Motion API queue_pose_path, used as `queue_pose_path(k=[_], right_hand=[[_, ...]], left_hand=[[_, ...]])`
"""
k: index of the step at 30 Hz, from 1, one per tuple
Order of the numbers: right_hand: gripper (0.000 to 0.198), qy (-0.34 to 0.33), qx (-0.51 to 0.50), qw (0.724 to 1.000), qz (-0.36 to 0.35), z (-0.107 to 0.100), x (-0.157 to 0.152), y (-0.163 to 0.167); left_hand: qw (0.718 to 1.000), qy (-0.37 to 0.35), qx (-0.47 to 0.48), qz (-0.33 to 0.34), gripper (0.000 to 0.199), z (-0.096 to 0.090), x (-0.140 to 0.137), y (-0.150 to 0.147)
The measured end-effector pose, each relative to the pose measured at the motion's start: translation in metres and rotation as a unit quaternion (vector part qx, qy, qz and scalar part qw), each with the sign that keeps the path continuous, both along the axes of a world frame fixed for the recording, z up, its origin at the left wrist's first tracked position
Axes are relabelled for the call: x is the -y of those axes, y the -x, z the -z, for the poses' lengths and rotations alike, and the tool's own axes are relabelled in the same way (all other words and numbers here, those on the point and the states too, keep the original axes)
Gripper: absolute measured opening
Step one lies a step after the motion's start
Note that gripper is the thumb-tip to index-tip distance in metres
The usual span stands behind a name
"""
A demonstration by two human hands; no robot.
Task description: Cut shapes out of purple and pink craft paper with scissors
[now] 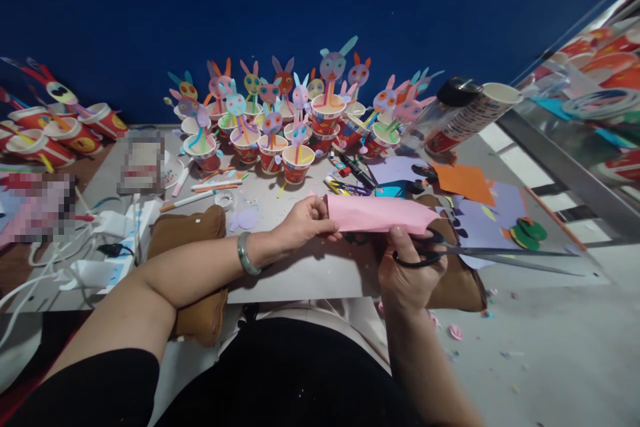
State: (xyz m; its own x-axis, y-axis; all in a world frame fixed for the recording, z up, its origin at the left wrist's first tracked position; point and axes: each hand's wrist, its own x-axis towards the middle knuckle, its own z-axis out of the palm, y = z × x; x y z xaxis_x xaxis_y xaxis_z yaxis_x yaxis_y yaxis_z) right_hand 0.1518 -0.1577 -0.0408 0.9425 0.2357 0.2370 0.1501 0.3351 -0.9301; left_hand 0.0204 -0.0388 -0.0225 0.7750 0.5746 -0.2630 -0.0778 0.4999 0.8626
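Observation:
A folded strip of pink paper (375, 213) stretches between my two hands above the table's front part. My left hand (313, 217), with a green bangle on the wrist, pinches the paper's left end between thumb and fingers. My right hand (413, 270) holds black-handled scissors (480, 251), their long blades pointing away to the right and slightly parted. The right thumb also presses against the lower right edge of the paper. The rest of the right fingers are partly hidden under the paper and the scissor handles.
Behind stand several paper cups (299, 163) with paper rabbit heads. Pens (345, 187), orange paper (465, 183) and purple paper (475, 227) lie beyond the hands. Brown cushions (190, 233) rest at the front edge; a power strip (133, 230) with cables is left, stacked cups (473, 117) right.

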Motion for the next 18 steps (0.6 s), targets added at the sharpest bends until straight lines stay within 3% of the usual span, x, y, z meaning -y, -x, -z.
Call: queue_pose_path(k=[4,7,12,18], right_hand=[[0.036,-0.030,-0.020,0.999,-0.010,0.003,-0.001,0.002],[0.034,-0.004,-0.011,1.000,-0.012,0.004,-0.001,0.004],[0.035,0.003,-0.005,1.000,-0.023,0.005,-0.003,0.008],[0.030,0.022,-0.002,0.999,-0.047,0.004,-0.003,0.014]], left_hand=[[0.999,0.049,0.017,0.013,0.056,-0.001,0.001,-0.001],[0.996,0.064,0.036,0.056,0.052,-0.001,0.002,-0.002],[0.996,0.046,0.003,0.075,0.043,0.002,0.001,-0.001],[0.999,-0.009,0.005,0.042,0.038,0.003,0.001,0.000]])
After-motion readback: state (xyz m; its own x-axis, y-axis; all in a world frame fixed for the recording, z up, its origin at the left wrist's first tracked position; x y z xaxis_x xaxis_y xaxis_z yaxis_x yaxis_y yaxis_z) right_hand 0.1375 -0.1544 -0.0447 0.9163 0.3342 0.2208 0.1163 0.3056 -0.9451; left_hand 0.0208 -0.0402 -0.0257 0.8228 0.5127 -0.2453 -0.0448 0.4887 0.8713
